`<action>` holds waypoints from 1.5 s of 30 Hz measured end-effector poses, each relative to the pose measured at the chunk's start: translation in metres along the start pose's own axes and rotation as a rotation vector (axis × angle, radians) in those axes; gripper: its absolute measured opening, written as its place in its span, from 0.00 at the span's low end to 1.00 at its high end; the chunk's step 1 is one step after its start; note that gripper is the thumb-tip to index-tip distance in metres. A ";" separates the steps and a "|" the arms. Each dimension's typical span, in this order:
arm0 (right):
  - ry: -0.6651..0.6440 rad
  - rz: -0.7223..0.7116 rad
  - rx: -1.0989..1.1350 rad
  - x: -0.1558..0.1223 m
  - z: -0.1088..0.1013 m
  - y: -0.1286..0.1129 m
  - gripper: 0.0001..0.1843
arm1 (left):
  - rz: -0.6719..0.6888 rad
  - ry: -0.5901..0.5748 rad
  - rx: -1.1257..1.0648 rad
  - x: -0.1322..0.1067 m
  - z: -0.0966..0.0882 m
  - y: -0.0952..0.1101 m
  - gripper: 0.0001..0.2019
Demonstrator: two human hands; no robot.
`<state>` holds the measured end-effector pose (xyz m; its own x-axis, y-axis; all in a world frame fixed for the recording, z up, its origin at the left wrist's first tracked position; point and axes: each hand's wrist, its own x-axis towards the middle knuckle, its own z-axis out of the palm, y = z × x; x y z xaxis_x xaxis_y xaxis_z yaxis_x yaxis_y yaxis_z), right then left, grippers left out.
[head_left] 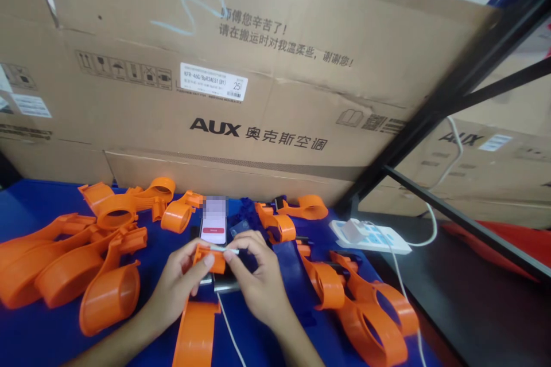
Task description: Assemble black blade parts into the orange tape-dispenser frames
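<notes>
My left hand is closed round the top end of an orange plastic tape dispenser, with the thumb pressed on its front. The dispenser's wide curved body hangs down toward me. A thin whitish strip with a toothed-looking edge lies across the dispenser's top end. My right hand pinches the right end of this strip between thumb and fingers. Just beyond both hands, a phone leans with its lit screen toward me. A dark object with a shiny edge, partly hidden, sits beneath my hands.
Several orange dispensers lie at left on the blue table cover. More dispensers, some with dark parts, lie at right. A white power strip with cables sits at the right edge. Large cardboard boxes and a black rack post stand behind.
</notes>
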<state>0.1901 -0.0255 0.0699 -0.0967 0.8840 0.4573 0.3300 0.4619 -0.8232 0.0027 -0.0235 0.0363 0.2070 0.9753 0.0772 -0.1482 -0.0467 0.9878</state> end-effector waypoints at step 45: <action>0.086 -0.221 -0.340 0.001 -0.014 0.009 0.09 | -0.006 -0.309 0.013 -0.013 -0.005 0.030 0.28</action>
<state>0.2063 -0.0210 0.0676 -0.1261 0.7502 0.6491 0.6033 0.5774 -0.5502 -0.0091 -0.0366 0.0641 0.4927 0.8636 0.1069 -0.1345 -0.0458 0.9898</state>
